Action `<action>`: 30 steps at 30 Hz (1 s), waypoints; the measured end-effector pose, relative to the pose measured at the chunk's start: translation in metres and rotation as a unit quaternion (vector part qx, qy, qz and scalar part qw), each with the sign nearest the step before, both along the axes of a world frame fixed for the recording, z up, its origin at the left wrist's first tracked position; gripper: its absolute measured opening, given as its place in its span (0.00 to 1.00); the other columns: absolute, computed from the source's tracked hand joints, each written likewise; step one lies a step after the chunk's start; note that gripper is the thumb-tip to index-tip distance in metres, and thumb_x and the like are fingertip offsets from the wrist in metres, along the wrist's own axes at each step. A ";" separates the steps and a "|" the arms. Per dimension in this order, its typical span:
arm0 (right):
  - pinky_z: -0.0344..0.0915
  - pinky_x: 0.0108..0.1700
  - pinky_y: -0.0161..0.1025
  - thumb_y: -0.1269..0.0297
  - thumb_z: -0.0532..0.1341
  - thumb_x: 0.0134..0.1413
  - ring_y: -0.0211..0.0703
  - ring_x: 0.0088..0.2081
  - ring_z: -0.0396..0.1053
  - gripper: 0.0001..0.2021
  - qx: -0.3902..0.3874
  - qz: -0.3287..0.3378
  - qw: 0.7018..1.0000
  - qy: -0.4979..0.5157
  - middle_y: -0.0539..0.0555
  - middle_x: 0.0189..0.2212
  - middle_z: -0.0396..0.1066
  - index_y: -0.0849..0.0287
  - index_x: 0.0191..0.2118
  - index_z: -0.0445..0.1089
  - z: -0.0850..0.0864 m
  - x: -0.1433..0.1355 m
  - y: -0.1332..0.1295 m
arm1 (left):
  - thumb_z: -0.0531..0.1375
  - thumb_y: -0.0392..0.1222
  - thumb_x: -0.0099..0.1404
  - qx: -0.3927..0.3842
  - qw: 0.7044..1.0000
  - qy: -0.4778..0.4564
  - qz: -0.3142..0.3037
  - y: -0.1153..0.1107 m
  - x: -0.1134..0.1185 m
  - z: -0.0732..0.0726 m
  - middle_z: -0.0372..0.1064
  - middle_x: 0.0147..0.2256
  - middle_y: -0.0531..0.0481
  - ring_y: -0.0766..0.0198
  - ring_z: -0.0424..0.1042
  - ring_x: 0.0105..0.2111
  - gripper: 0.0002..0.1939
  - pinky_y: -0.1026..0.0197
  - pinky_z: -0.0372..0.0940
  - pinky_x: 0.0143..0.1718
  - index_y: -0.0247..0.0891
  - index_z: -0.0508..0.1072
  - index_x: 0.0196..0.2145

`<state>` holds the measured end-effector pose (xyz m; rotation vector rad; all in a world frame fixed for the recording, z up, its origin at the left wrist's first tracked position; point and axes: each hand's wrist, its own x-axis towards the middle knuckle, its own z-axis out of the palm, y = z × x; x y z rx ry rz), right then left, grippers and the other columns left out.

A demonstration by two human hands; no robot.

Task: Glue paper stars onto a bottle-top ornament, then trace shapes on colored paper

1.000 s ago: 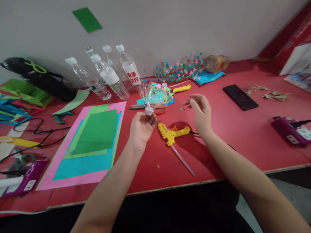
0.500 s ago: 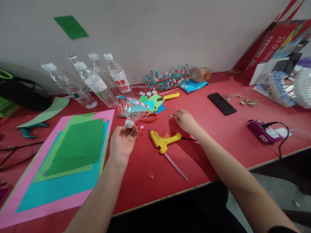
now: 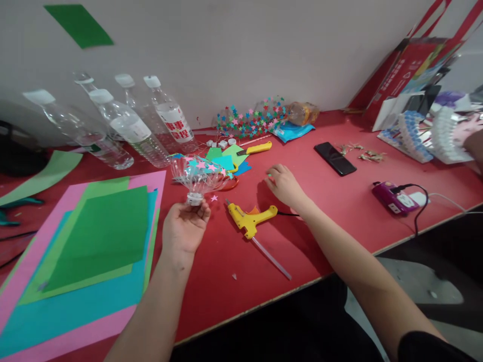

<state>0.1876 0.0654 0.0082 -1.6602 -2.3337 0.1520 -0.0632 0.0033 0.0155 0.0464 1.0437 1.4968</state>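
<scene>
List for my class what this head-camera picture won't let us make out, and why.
Head view:
Red-handled scissors: blades obscured behind the clear cut bottle.
Right hand: whether it pinches the green speck at its fingertips is too small to tell.
Black cord: its far run is hidden behind the right forearm.
Black object: cut off by the left edge.

Black phone [image 3: 335, 159] near purple power strip [image 3: 395, 198]

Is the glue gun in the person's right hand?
No, the yellow glue gun lies on the red table, with bare tabletop showing between it and the right hand.
</scene>
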 end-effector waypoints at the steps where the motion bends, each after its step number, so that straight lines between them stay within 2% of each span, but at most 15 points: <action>1: 0.60 0.53 0.41 0.73 0.51 0.62 0.47 0.50 0.66 0.16 -0.029 0.050 0.998 0.003 0.64 0.49 0.68 0.68 0.51 0.68 0.008 -0.001 -0.008 | 0.49 0.31 0.54 -0.001 1.000 0.001 -0.001 0.000 0.000 0.000 0.70 0.21 0.48 0.68 0.72 0.21 0.10 0.68 0.69 0.24 0.33 0.68 0.22; 3: 0.62 0.49 0.40 0.75 0.55 0.56 0.46 0.47 0.67 0.16 -0.095 0.177 0.979 -0.026 0.61 0.48 0.68 0.64 0.50 0.69 0.021 -0.003 -0.026 | 0.49 0.31 0.53 -0.002 1.000 0.000 -0.002 0.000 0.000 -0.001 0.70 0.21 0.48 0.68 0.72 0.21 0.09 0.68 0.69 0.24 0.32 0.68 0.22; 5: 0.63 0.46 0.42 0.74 0.60 0.51 0.47 0.45 0.67 0.18 -0.130 0.228 0.962 -0.078 0.61 0.47 0.68 0.63 0.50 0.69 0.027 -0.005 -0.044 | 0.49 0.31 0.53 -0.001 1.000 0.000 -0.005 0.000 0.000 -0.002 0.70 0.21 0.47 0.68 0.71 0.21 0.10 0.68 0.69 0.24 0.32 0.68 0.21; 7: 0.64 0.43 0.43 0.75 0.58 0.52 0.48 0.42 0.68 0.16 -0.121 0.222 0.960 -0.117 0.61 0.45 0.68 0.64 0.48 0.69 0.025 -0.008 -0.058 | 0.49 0.31 0.53 -0.001 1.000 0.004 -0.006 0.001 0.001 -0.002 0.70 0.21 0.47 0.68 0.71 0.21 0.10 0.68 0.69 0.24 0.32 0.68 0.21; 10: 0.63 0.40 0.42 0.75 0.51 0.60 0.48 0.41 0.67 0.12 -0.068 0.204 0.966 -0.144 0.61 0.43 0.67 0.65 0.44 0.69 0.013 -0.012 -0.067 | 0.49 0.32 0.53 -0.006 1.000 0.011 -0.007 0.001 0.003 -0.001 0.70 0.21 0.46 0.68 0.71 0.21 0.10 0.68 0.70 0.25 0.32 0.68 0.20; 13: 0.63 0.39 0.42 0.73 0.48 0.64 0.48 0.42 0.67 0.12 -0.050 0.201 0.964 -0.165 0.61 0.42 0.68 0.65 0.42 0.69 0.004 -0.011 -0.063 | 0.49 0.31 0.53 -0.013 1.000 0.014 -0.005 0.000 0.005 0.000 0.70 0.21 0.47 0.67 0.71 0.22 0.10 0.67 0.70 0.24 0.33 0.67 0.19; 16: 0.62 0.41 0.41 0.74 0.48 0.64 0.47 0.41 0.67 0.12 -0.059 0.196 0.965 -0.161 0.61 0.42 0.68 0.66 0.42 0.69 0.003 0.000 -0.054 | 0.49 0.31 0.53 -0.017 1.000 0.016 -0.005 0.001 0.006 0.000 0.69 0.20 0.48 0.67 0.71 0.22 0.09 0.67 0.69 0.24 0.33 0.67 0.20; 20: 0.62 0.44 0.38 0.77 0.47 0.62 0.44 0.42 0.68 0.14 -0.045 0.161 0.980 -0.107 0.62 0.45 0.67 0.67 0.45 0.67 0.004 0.030 -0.032 | 0.50 0.31 0.52 -0.012 1.000 0.016 -0.009 0.002 0.008 -0.001 0.69 0.21 0.48 0.67 0.72 0.22 0.08 0.68 0.69 0.24 0.33 0.67 0.21; 23: 0.61 0.42 0.37 0.80 0.46 0.59 0.42 0.39 0.68 0.16 -0.030 0.088 0.992 -0.090 0.63 0.49 0.66 0.67 0.48 0.66 0.003 0.055 -0.008 | 0.51 0.31 0.52 -0.013 1.000 0.020 -0.010 0.004 0.010 0.001 0.70 0.21 0.48 0.67 0.72 0.22 0.07 0.68 0.70 0.25 0.33 0.67 0.21; 26: 0.60 0.37 0.37 0.81 0.48 0.55 0.43 0.36 0.69 0.16 -0.037 -0.002 0.994 -0.106 0.63 0.46 0.67 0.67 0.45 0.67 0.000 0.075 0.014 | 0.51 0.31 0.51 -0.013 0.999 0.024 -0.018 0.006 0.014 0.005 0.70 0.21 0.49 0.67 0.72 0.22 0.06 0.67 0.70 0.25 0.33 0.67 0.22; 30: 0.60 0.36 0.38 0.82 0.48 0.54 0.44 0.36 0.69 0.16 -0.034 -0.052 0.993 -0.102 0.66 0.46 0.68 0.69 0.44 0.67 -0.010 0.088 0.027 | 0.52 0.31 0.51 -0.002 0.999 0.019 -0.030 0.008 0.024 0.012 0.70 0.21 0.50 0.66 0.73 0.23 0.04 0.67 0.70 0.25 0.35 0.66 0.23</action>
